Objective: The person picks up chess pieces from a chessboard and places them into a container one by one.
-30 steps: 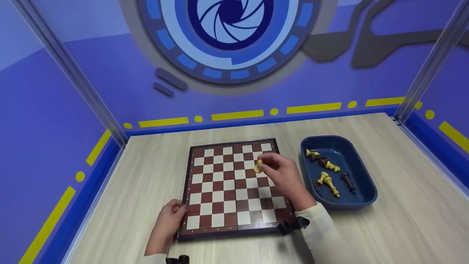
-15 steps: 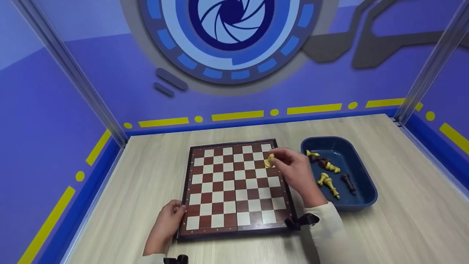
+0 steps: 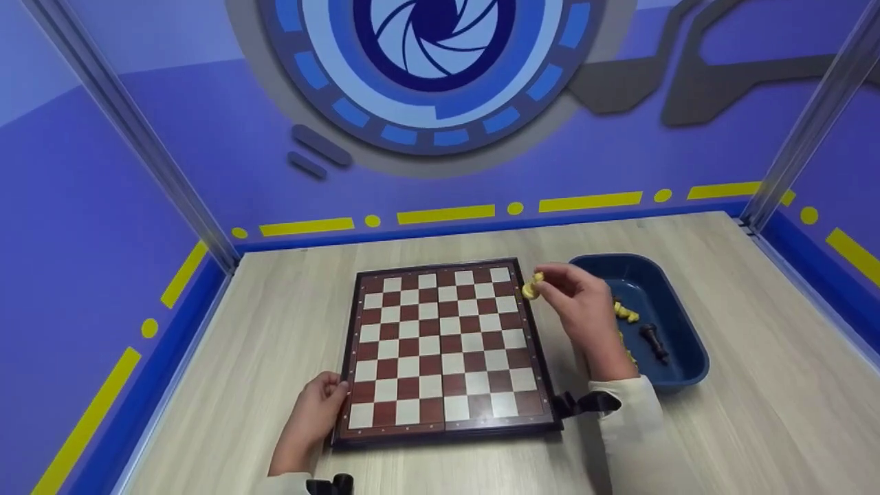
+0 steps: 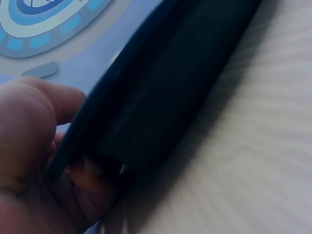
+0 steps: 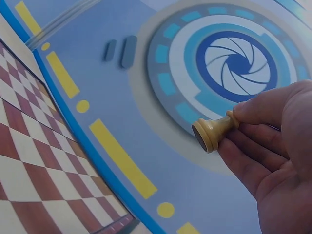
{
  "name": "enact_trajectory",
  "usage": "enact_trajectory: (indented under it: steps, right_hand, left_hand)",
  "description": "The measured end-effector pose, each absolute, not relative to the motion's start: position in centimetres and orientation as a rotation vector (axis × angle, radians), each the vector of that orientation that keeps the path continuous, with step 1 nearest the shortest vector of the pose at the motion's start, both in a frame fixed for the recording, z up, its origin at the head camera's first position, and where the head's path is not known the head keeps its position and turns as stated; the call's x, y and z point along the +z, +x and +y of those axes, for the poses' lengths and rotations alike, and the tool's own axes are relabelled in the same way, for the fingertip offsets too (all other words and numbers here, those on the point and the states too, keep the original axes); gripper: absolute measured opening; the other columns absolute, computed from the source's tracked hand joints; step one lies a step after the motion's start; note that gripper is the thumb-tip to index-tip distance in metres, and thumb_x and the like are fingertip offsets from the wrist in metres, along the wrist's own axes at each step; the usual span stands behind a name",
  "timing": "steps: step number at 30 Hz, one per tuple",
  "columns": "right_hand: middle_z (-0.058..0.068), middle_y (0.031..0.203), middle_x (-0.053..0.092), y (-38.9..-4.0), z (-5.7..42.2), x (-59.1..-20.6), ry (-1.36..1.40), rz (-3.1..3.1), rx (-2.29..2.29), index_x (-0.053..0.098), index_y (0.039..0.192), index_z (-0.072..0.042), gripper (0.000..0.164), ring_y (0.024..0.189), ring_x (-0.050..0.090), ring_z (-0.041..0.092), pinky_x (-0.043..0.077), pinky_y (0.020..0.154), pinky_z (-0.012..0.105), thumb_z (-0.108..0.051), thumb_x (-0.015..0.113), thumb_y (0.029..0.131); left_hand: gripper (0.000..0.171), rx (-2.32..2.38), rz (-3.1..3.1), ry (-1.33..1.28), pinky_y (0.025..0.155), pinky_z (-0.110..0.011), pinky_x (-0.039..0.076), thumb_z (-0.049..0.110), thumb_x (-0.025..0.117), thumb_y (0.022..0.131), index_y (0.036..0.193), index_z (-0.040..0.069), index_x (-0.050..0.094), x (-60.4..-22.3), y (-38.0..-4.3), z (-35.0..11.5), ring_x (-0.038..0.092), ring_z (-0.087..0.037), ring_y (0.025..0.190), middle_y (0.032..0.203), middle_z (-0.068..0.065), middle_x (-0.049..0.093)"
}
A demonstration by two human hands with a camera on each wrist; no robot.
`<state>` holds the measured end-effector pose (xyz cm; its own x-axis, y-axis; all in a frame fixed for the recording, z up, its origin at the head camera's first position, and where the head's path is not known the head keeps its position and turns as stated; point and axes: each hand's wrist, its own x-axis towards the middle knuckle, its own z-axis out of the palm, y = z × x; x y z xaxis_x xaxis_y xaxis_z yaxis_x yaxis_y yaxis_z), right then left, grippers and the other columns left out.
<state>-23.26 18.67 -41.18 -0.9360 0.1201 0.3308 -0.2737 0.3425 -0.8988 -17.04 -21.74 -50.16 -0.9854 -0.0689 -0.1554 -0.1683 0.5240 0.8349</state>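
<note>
A brown-and-white chessboard (image 3: pixel 440 344) lies on the wooden table, tilted slightly in the head view. My left hand (image 3: pixel 313 412) grips its left edge near the front corner; in the left wrist view the thumb and fingers (image 4: pixel 95 187) curl round the dark rim. My right hand (image 3: pixel 584 309) pinches a pale yellow chess piece (image 3: pixel 531 286) just off the board's far right edge. In the right wrist view the piece's round base (image 5: pixel 207 135) points away from the fingers, and its top is hidden by them.
A dark blue tray (image 3: pixel 694 344) stands right of the board. It holds a dark chess piece (image 3: pixel 654 342) and some yellow pieces (image 3: pixel 624 311), partly hidden behind my right forearm. Blue-purple panels (image 3: pixel 440 185) close in the back and sides of the table.
My right hand has carried the yellow chess piece rightward from above the board to just past its right edge, toward the tray. My left hand has stayed at the board's left edge.
</note>
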Motion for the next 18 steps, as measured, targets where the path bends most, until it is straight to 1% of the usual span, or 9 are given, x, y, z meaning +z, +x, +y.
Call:
enact_trajectory:
  steps: [4,11,18]
  right_hand:
    - [0.006,0.100,0.071,-23.3,19.5,-41.1,0.106,-2.256,1.591,0.070,0.107,-0.012,0.021,0.085,0.066,0.008,0.051,0.074,0.017,-0.022,0.070,0.089]
    - [0.006,0.105,0.071,-23.3,20.6,-41.0,0.044,-2.237,1.594,0.070,0.109,-0.011,0.024,0.088,0.066,0.007,0.052,0.074,0.016,-0.023,0.070,0.089]
    - [0.007,0.107,0.069,-23.4,22.0,-40.9,0.017,-2.215,1.627,0.069,0.110,-0.011,0.024,0.090,0.066,0.006,0.052,0.076,0.016,-0.022,0.069,0.090]
  left_hand:
    - [0.018,1.490,2.642,-0.208,0.054,-0.025,0.043,0.013,0.049,0.099,0.104,-0.002,0.057,-50.1,-17.1,-21.8,0.052,-0.013,0.061,0.072,-0.003,0.058]
    - [0.016,1.549,2.615,-0.229,0.053,-0.024,0.043,0.010,0.049,0.098,0.102,-0.003,0.058,-50.4,-17.1,-21.9,0.051,-0.012,0.060,0.069,-0.002,0.055]
    - [0.019,1.565,2.583,-0.284,0.051,-0.024,0.042,0.014,0.049,0.098,0.104,-0.002,0.057,-50.6,-17.3,-21.7,0.049,-0.011,0.059,0.068,0.000,0.053]
